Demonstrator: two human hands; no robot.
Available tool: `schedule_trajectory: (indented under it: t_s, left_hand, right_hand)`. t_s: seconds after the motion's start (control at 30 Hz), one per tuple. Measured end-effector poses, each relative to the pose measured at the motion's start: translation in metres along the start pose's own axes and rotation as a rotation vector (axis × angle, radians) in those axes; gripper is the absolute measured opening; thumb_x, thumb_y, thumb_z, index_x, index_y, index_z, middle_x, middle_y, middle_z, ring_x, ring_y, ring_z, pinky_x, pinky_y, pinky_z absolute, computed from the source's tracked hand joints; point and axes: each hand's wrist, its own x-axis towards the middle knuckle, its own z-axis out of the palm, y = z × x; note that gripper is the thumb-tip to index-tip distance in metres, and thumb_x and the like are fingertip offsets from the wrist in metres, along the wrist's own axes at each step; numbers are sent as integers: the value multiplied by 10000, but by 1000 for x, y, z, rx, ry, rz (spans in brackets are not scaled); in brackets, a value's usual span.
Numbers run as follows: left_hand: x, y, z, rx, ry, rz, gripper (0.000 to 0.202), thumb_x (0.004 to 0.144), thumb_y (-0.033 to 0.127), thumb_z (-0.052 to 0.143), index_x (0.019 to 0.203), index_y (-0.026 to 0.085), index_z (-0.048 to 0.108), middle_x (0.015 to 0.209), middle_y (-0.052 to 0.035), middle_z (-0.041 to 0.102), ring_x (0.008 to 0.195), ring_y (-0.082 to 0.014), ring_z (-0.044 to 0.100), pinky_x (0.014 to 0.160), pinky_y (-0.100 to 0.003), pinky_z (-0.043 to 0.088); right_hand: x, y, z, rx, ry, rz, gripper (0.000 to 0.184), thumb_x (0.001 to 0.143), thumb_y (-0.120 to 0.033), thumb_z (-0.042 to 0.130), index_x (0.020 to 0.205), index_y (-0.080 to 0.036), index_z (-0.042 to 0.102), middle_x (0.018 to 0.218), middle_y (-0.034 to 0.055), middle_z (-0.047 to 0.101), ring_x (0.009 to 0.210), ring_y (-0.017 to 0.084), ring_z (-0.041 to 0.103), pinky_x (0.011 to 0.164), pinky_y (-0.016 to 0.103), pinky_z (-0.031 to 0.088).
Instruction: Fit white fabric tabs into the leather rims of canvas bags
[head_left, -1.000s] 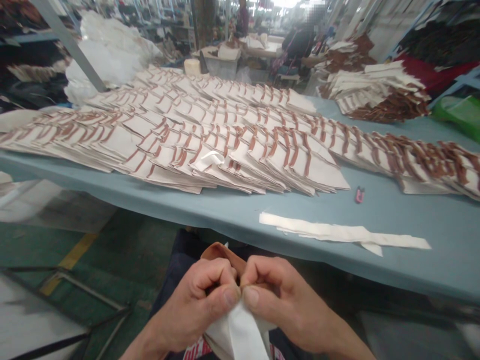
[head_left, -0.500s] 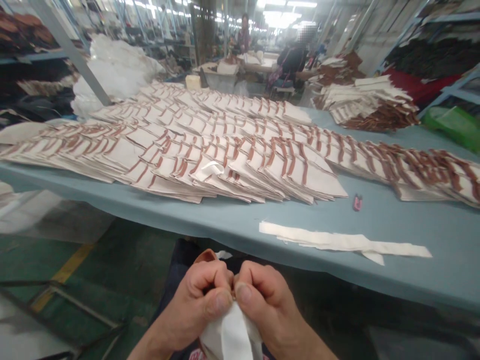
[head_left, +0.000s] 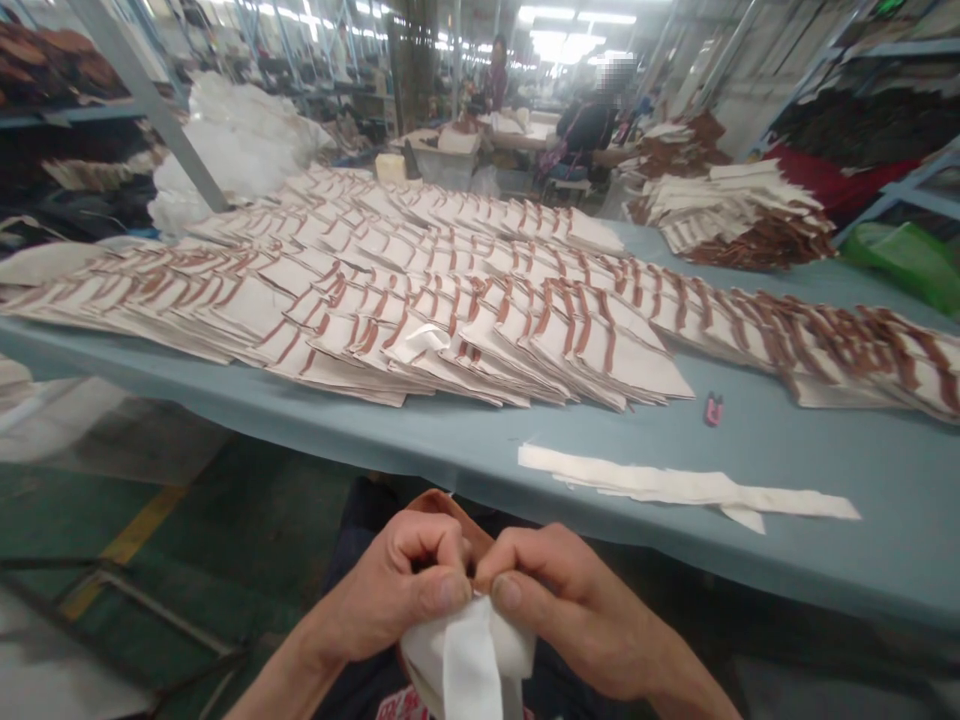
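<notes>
Both bare hands meet low in front of the body, knuckles up and fingers curled tight. The left hand (head_left: 397, 590) and right hand (head_left: 559, 600) sit thumb tip beside thumb tip, each pinching the same fabric piece (head_left: 469, 655) between thumb and bent forefinger. The bare forearms enter from the lower edge, one from each side, with the wrists angled inward toward each other.

Left hand (head_left: 397, 595), right hand (head_left: 559, 605): two; held cloth (head_left: 465, 665): one; clipper (head_left: 712, 409): one.
</notes>
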Motion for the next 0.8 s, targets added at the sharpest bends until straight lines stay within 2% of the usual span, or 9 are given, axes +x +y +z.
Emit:
schedule_trajectory:
  t_s: [0.1,0.27,0.43,0.63,0.8]
  left_hand:
    - [-2,6,-1,85,-16,-45,591,815,632,774,633,164,462,646,29,447,575,-81,332,499,-204,239]
    - [-2,24,-3,241,-58,-130,579,837,681,719,696,155,522,671,37,437,598,-90,329,511,-206,254]
    - [1,34,-1,381,-105,-164,554,965,652,554,696,177,455,664,56,348,594,-95,278,510,-226,228]
    - [0,30,6,506,-91,-173,565,1014,646,436,673,203,361,653,62,285,579,-97,246,491,-234,219]
    - [-3,19,5,494,-42,-96,592,990,668,476,647,205,344,623,66,282,553,-89,242,473,-230,196]
  right_hand:
    - [1,-4,-3,-45,-2,6,336,1001,-416,611,807,-145,653,682,-27,529,581,83,408,524,202,308]
    - [5,-7,-6,-100,-4,33,286,972,-368,635,781,-156,620,654,-49,496,566,82,379,510,198,295]
    - [7,-10,-11,-283,-24,64,263,968,-315,626,753,-165,603,635,-60,488,561,76,378,512,189,286]
    - [6,-10,-14,-422,-4,71,273,959,-300,625,722,-168,590,612,-63,482,553,76,384,512,196,267]
    - [6,-1,-13,-364,31,89,291,955,-347,657,732,-167,602,609,-61,482,541,78,376,493,200,261]
